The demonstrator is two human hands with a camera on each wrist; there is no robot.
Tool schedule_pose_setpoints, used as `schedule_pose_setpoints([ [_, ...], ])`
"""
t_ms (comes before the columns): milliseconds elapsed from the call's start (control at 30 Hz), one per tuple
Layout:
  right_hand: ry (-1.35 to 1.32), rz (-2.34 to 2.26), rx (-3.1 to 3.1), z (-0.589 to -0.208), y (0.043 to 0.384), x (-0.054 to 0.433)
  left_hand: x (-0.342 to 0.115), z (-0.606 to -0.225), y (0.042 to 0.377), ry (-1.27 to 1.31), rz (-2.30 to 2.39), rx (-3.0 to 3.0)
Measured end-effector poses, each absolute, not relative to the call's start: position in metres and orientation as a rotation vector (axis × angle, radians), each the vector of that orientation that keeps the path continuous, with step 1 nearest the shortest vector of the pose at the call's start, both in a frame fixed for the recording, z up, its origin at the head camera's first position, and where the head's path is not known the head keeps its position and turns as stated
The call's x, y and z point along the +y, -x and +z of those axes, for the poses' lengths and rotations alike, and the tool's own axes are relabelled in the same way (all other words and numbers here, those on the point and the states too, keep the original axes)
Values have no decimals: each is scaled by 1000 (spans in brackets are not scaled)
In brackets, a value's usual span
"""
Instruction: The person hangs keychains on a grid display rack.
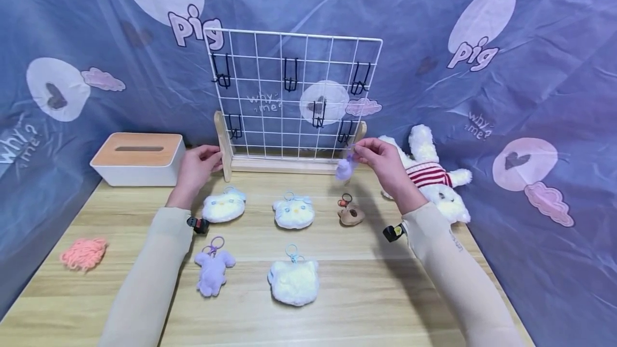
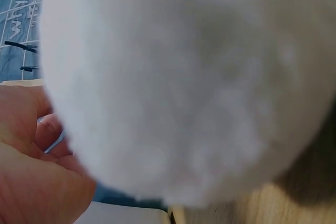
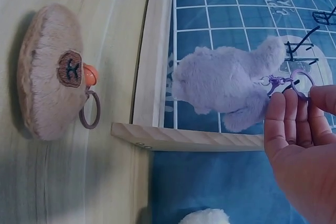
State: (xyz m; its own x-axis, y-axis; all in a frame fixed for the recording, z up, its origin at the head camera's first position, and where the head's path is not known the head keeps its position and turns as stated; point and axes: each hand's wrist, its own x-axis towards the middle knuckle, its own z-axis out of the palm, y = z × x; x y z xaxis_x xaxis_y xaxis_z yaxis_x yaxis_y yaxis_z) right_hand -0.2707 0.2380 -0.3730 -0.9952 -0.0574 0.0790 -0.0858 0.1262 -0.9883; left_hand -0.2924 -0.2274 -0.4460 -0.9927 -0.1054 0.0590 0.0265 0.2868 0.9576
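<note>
Near the pale wooden table's (image 1: 356,304) far edge, a lilac animal-shaped plush keychain (image 3: 223,77) is pinched by the right hand (image 1: 383,162), the left hand's (image 1: 196,165) hold unclear.

Bright light is covering the table (image 1: 356,304); the right sleeve (image 1: 455,266) is casting shadow. Left wrist view: plush (image 2: 184,87) is blurring.

In the head view, the left forearm (image 1: 151,272) angles toward one o'clock, the left hand (image 1: 195,169) at nine with fingers bent. The right forearm (image 1: 448,261) angles toward eleven; the right hand (image 1: 386,167), at three, pinches thumb against fingers.
</note>
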Motion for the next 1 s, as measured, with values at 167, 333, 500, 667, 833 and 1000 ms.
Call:
schedule_pose_setpoints([
  [167,-154,2047,-2352,-371,274,237,-226,-446,293,-69,-1811,-2428],
  [333,-139,2022,-2384,-373,279,235,-225,-445,293,-85,-1817,-2436],
  [500,-143,1986,-2391,-376,286,231,-226,-445,292,-103,-1828,-2436],
  [667,-125,1986,-2364,-379,290,228,-225,-444,291,-105,-1831,-2439],
  [833,-78,1955,-2335,-379,292,226,-223,-443,290,-100,-1835,-2434],
  [1000,-27,1920,-2306,-380,294,223,-223,-443,290,-97,-1821,-2427],
])
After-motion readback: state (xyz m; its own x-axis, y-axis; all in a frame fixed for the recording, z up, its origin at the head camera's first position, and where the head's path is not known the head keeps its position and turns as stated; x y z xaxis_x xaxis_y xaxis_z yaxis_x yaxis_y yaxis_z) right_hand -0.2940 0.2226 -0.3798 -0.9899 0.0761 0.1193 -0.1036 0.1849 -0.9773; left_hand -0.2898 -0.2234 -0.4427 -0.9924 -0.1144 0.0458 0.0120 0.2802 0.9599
